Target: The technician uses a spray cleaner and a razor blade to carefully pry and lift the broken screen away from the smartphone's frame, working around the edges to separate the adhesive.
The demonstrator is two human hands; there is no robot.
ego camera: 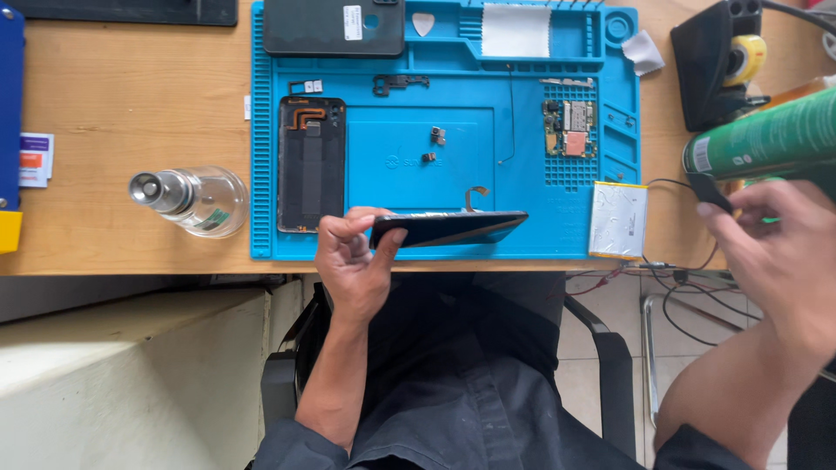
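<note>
A person sits at a wooden tabletop (131, 130) covered by a blue silicone repair mat (488, 218). The left hand (353, 261) pinches one end of a thin dark phone screen panel (448, 228), holding it edge-on just above the mat's near edge, with a short orange ribbon cable sticking up from it. The right hand (779, 252) is closed around a green spray can (766, 139) at the right, fingers near its black nozzle.

The phone appears well taken apart: a black phone frame (311, 164) lies on the mat's left, a small green circuit board (570, 128) on its right, a silver flat battery (618, 219) at the mat's right edge, and tiny loose parts between. Nothing looks reassembled yet. A clear glass bottle (196, 200) lies left of the mat.
</note>
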